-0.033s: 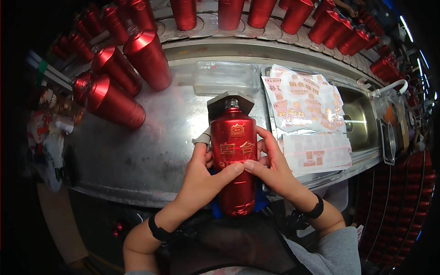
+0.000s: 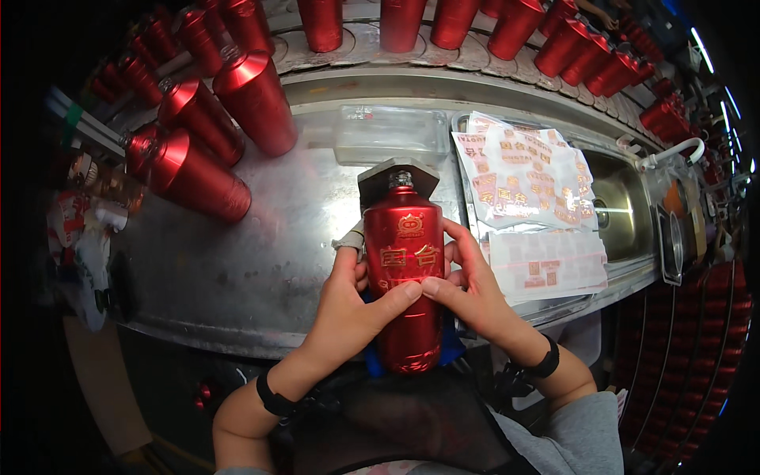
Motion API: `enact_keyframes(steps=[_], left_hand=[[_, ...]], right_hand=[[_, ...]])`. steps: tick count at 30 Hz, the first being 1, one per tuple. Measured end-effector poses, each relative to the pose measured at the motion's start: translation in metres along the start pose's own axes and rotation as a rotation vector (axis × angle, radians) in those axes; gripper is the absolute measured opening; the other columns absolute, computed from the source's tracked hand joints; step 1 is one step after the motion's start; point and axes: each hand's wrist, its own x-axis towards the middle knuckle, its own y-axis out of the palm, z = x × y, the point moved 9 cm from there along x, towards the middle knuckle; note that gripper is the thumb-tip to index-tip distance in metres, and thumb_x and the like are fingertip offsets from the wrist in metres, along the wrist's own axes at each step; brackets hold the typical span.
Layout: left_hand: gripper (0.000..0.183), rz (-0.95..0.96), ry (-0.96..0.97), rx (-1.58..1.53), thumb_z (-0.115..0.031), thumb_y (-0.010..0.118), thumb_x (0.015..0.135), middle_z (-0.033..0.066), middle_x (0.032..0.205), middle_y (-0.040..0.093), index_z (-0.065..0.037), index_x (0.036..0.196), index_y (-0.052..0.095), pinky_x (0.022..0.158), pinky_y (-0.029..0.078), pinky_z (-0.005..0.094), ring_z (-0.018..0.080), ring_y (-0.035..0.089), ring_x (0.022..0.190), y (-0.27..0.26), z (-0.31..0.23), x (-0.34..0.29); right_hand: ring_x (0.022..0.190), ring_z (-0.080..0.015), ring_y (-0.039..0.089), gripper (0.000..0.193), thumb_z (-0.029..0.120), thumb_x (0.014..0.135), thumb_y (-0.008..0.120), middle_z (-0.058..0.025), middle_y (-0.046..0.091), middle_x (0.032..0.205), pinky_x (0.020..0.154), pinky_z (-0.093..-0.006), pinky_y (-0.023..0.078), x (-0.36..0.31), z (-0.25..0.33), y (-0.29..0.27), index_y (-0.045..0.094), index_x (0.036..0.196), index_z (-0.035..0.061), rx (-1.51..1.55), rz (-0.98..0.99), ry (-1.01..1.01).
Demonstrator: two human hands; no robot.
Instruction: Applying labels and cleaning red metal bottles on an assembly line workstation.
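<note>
A glossy red bottle point(image 2: 407, 265) with gold markings leans toward me, its clear threaded neck resting against a dark angular metal support point(image 2: 425, 180). My left hand point(image 2: 348, 305) grips its left side, and a pale wrap covers the index fingertip. From the opposite side, my right hand point(image 2: 475, 293) holds the same bottle. Both thumbs press on its front, almost touching below the gold lettering; the other fingers curl behind and are partly hidden. Something blue point(image 2: 451, 346) shows beneath the bottle's lower end.
Several red bottles point(image 2: 257, 103) stand left on the metal worktop point(image 2: 293, 229). A clear rectangular block point(image 2: 392, 134) lies behind the support. Printed decal sheets point(image 2: 530, 178) sit at right, beside a sink point(image 2: 621, 194) with a white faucet point(image 2: 673, 153). A curved conveyor point(image 2: 364, 49) carries more bottles.
The bottles on the far conveyor have shifted slightly to the right. My hands and the bottle they hold have not visibly moved.
</note>
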Motion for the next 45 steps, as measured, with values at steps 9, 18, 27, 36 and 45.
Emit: enact_keyframes(steps=[9,18,27,36,45], left_hand=[[0.085,0.030,0.010,-0.029,-0.020,0.075,0.088,0.0178,0.139,0.048,0.000,0.151,0.021,0.107,0.042,0.0340,0.0211,0.050,0.128,-0.014,0.015,-0.004],[0.070,0.080,0.000,-0.200,-0.015,0.064,0.096,0.0172,0.140,0.049,0.000,0.151,0.024,0.107,0.042,0.0313,0.0186,0.050,0.128,-0.011,0.015,-0.005],[0.067,0.086,0.006,-0.182,-0.017,0.064,0.096,0.0163,0.135,0.053,0.000,0.149,0.026,0.104,0.044,0.0306,0.0183,0.053,0.125,-0.012,0.014,-0.003],[0.067,0.074,0.013,-0.142,-0.015,0.063,0.097,0.0156,0.134,0.054,0.000,0.150,0.025,0.103,0.044,0.0306,0.0175,0.054,0.123,-0.014,0.019,-0.002],[0.068,0.086,0.019,-0.109,-0.014,0.060,0.098,0.0162,0.139,0.051,-0.001,0.153,0.021,0.106,0.042,0.0323,0.0178,0.051,0.126,-0.009,0.016,-0.002]], right_hand=[[0.069,-0.0015,0.044,0.075,0.021,0.088,0.073,0.0023,0.046,0.088,0.062,-0.0175,0.037,-0.001,0.002,-0.002,0.032,0.148,0.0047,0.105,0.036,-0.001],[0.074,-0.0011,0.051,0.059,0.020,0.094,0.067,0.0006,0.048,0.091,0.066,-0.0158,0.043,-0.004,-0.005,-0.001,0.038,0.142,0.0010,0.188,0.075,0.064],[0.071,-0.0005,0.047,0.062,0.023,0.093,0.068,0.0011,0.046,0.092,0.064,-0.0153,0.040,-0.003,-0.008,0.001,0.038,0.142,0.0013,0.191,0.086,0.064],[0.065,-0.0006,0.044,0.061,0.023,0.093,0.068,0.0023,0.047,0.088,0.058,-0.0165,0.038,0.000,-0.008,-0.005,0.038,0.142,0.0015,0.131,0.107,-0.026],[0.082,-0.0011,0.047,0.056,0.020,0.098,0.062,0.0028,0.046,0.093,0.072,-0.0163,0.040,-0.005,-0.009,-0.003,0.035,0.144,0.0020,0.290,0.139,0.064]])
